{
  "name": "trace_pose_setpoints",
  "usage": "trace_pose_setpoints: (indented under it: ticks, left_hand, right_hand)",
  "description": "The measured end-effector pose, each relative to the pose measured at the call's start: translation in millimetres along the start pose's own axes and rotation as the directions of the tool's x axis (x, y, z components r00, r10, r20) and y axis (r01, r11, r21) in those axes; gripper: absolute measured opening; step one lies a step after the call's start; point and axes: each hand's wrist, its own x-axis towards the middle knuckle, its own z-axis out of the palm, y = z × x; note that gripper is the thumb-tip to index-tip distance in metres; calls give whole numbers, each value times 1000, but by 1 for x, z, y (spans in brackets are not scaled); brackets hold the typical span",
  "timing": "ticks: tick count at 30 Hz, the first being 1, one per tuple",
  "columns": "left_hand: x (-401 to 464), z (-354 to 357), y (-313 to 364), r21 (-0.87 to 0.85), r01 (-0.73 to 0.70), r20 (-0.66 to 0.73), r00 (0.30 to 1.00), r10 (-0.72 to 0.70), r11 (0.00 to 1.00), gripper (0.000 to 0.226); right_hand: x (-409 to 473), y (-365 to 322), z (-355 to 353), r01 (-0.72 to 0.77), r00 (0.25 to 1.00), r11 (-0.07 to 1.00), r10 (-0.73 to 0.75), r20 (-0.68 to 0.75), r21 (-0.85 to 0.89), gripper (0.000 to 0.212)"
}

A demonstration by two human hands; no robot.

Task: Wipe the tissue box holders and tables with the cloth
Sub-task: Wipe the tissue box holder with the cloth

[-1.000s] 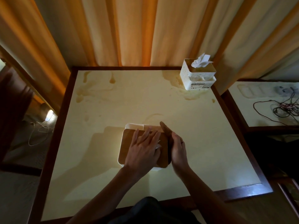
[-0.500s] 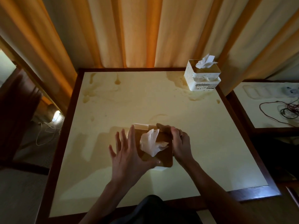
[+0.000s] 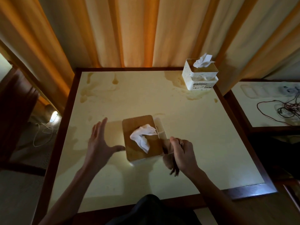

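2 tables are in view. The main table [image 3: 194, 127], cream-topped with a dark wooden border, fills the centre and carries brown stains along its far edge and toward its far right corner. A second table [image 3: 246, 114] of the same make stands just beside its right edge and bears a tangle of dark cables [image 3: 285, 109]. Striped orange and cream curtains [image 3: 129, 30] hang behind the far edge of both.

2 tissue box holders stand on the main table, well apart. The near tissue box holder [image 3: 142, 140], white-bodied with a brown wooden lid, sits near the middle of the table, slightly toward the near edge; a crumpled white tissue [image 3: 142, 138] protrudes from the lid. The far tissue box holder [image 3: 200, 75], white and speckled, stands at the far right corner, on the stained area, with a tissue [image 3: 203, 60] standing out of its top.

The left hand [image 3: 99, 143] is released, fingers straight and spread, held to the left of the near holder, with the thumb tip reaching its left side; contact cannot be confirmed. The right hand [image 3: 183, 153] is clenched around a brownish cloth [image 3: 168, 155], which is pressed against the right side of the near holder, by the near corner of that side. Part of the cloth hangs below the fist and is blurred.
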Motion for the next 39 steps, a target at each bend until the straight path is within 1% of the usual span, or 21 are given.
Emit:
trace_pose_setpoints:
  ticks: [2,4,5,6,9,11,15,17,19,21,22,23,25,26,28,29,31,33,36,37,39]
  left_hand:
    - [1,1,0,-68,69,-46,996,-72,995,82]
    - [-5,8,7,-172,120,-59,989,-132,978,45]
    - [-10,12,11,-245,156,-50,984,-173,957,34]
    - [-16,16,16,-304,189,-27,978,-207,934,31]
    - [-32,29,27,-362,219,65,976,-210,906,56]
    - [-36,34,29,-340,214,85,977,-196,916,64]
    - [-24,27,22,-306,294,161,953,-255,906,69]
    - [-18,21,19,-385,356,222,931,-289,851,71]
    - [-13,16,21,-502,423,266,905,-331,754,74]
    - [-6,14,25,-623,485,297,873,-387,614,78]
    - [-2,15,26,-678,506,309,854,-418,533,78]
    - [2,14,26,-723,511,309,841,-443,466,77]
    - [10,14,25,-772,487,274,835,-478,408,71]
    - [15,13,24,-795,467,266,842,-470,388,68]
    - [22,12,28,-849,416,272,873,-404,326,67]
    - [27,11,30,-863,398,280,889,-362,311,66]
    - [38,14,37,-851,395,300,907,-295,348,64]
    - [51,16,42,-827,394,311,915,-258,401,64]
    - [66,16,45,-822,396,324,916,-235,409,64]
    - [68,15,44,-824,396,322,916,-240,406,64]
    - [64,15,42,-835,387,308,918,-250,391,62]
  right_hand:
    - [-4,-9,-3,-44,999,998,43,17,55,63]
    - [-2,-23,-8,-128,987,974,144,-74,187,48]
    - [2,-25,-11,-180,970,951,214,-118,252,40]
    - [9,-26,-13,-215,949,928,272,-158,304,33]
    - [27,-31,-20,-241,897,894,354,-265,378,20]
    - [38,-33,-21,-235,876,896,363,-318,376,19]
    - [61,-48,-15,-185,914,965,239,-328,187,36]
    - [76,-44,-14,-169,955,984,177,-240,55,51]
    - [86,-38,-13,-168,984,981,162,-72,-96,53]
    - [84,-39,-9,-178,977,965,196,81,-193,66]
    - [80,-39,-7,-183,971,965,208,120,-190,72]
    - [73,-44,-6,-197,967,966,219,126,-170,72]
    - [62,-46,-1,-245,963,960,258,82,-138,57]
    - [57,-45,0,-264,960,956,273,63,-127,50]
    - [52,-36,0,-271,959,960,275,69,-64,47]
    - [52,-28,1,-277,958,961,278,75,-25,48]
    - [50,-15,0,-359,931,930,351,101,78,42]
    - [47,-5,-6,-463,886,845,431,172,268,43]
    - [38,2,-18,-525,851,645,393,347,555,57]
    - [35,4,-21,-534,845,576,390,366,619,58]
    - [26,11,-26,-518,851,508,384,358,688,55]
